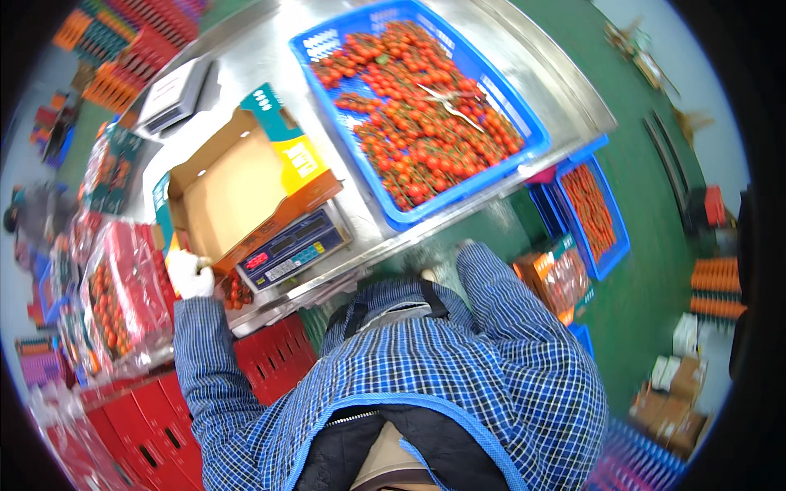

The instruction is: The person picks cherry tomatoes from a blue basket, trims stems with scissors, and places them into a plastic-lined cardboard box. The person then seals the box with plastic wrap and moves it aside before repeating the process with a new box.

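My left hand [191, 274], in a white glove, is at the near left corner of an open cardboard box [236, 178], its fingers curled at the box's edge. The box holds nothing and rests on a digital scale [288, 245]. Below the hand, a few cherry tomatoes [236, 293] lie by the scale. To the right stands a blue plastic crate [402, 216] with vine cherry tomatoes [424, 123]; metal scissors [451, 107] lie on them. My right arm hangs beside the table, and only a little of my right hand [466, 244] shows past the cuff.
A steel table [368, 239] bears a white boxed item [175, 95] and bagged tomatoes in red packaging [132, 276]. Red crates [276, 356] stand below at the left. At the right are a blue crate of tomatoes [617, 245] and a packed box [556, 279]. A person [46, 215] is far left.
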Motion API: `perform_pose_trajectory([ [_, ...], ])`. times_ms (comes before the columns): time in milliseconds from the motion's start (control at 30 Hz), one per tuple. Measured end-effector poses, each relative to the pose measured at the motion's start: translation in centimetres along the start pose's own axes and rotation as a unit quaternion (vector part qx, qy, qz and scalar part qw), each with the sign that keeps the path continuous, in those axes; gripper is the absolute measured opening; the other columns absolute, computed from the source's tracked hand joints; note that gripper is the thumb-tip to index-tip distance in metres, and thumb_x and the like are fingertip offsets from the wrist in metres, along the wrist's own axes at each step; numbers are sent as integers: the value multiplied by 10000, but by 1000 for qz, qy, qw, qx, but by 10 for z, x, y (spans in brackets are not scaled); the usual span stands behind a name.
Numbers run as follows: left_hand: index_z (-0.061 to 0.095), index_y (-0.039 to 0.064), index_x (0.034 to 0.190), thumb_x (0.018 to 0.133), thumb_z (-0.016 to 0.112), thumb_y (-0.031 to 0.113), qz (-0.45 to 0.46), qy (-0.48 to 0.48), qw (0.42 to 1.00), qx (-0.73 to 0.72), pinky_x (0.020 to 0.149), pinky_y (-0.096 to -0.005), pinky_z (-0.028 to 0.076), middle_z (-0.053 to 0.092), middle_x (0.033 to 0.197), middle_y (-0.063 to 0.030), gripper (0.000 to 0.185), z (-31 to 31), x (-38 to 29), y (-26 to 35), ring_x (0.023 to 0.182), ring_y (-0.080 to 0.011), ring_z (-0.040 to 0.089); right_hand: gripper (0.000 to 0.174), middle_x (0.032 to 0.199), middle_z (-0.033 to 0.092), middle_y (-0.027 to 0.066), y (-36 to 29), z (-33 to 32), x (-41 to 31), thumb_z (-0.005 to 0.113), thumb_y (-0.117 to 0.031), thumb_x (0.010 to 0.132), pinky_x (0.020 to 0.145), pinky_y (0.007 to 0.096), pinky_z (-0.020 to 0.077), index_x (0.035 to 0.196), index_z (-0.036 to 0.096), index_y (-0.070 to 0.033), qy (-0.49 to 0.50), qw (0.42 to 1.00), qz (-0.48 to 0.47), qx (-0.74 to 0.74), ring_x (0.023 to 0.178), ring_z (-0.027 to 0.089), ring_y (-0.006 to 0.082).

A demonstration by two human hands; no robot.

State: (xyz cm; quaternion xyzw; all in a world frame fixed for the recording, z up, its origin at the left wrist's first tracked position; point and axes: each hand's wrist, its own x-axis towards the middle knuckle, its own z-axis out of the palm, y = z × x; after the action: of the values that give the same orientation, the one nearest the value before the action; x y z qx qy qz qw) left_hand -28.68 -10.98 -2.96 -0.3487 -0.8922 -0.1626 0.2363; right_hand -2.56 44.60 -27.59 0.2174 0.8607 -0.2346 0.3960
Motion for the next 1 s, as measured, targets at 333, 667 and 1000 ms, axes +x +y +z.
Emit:
perform_pose_trajectory([
  [333,622,44,956,607,562,-31,-196,-130,962,-141,871,-427,462,623,930,-138,362,-35,17,139,943,-318,598,243,1046,641,142,-57,-38,114,647,-214,809,883,392,476,1033,638,-120,87,993,-70,-38,1006,612,291],
  [667,692,90,889,951,421,327,-324,-352,877,54,710,-475,491,648,839,-185,365,65,-75,189,782,-360,626,195,996,644,149,-50,-23,154,654,-182,794,855,394,483,975,645,-110,65,989,-78,-106,971,617,297],
  [1000,663,84,784,926,437,279,-327,-381,862,67,688,-485,490,631,768,-177,331,56,-83,197,748,-367,618,147,946,647,156,-42,-15,115,662,-150,780,828,395,490,918,652,-100,59,988,-93,-104,936,621,303],
])
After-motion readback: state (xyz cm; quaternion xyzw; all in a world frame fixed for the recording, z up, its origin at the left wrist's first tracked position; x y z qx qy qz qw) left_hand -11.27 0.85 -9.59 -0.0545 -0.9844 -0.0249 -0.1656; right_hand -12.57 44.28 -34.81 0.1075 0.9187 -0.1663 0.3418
